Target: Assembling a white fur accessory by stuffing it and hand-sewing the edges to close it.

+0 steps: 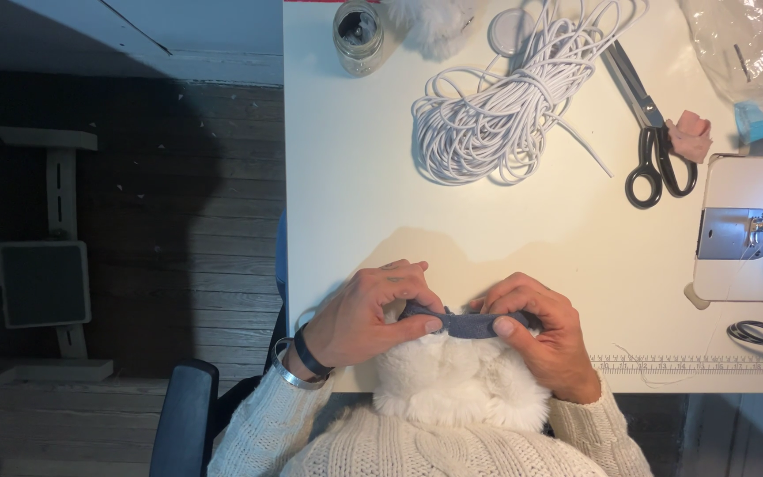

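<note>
Both hands, left hand (366, 314) and right hand (545, 331), pinch a grey fabric strip (467, 324) above white fur (461, 380), grips closed.

Between the 2 hands (373, 309) (545, 331) and the coil of white cord (487, 115), a broad band of bare white table (355, 203) lies open. To the right, black-handled scissors (655, 141) and the sewing machine (748, 230) crowd the way. The glass jar (358, 35) stands at the far edge.

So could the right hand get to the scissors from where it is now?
Probably yes: bare table lies between the right hand and the scissors, but that hand is pinching the grey fabric strip and would need to let go.
</note>
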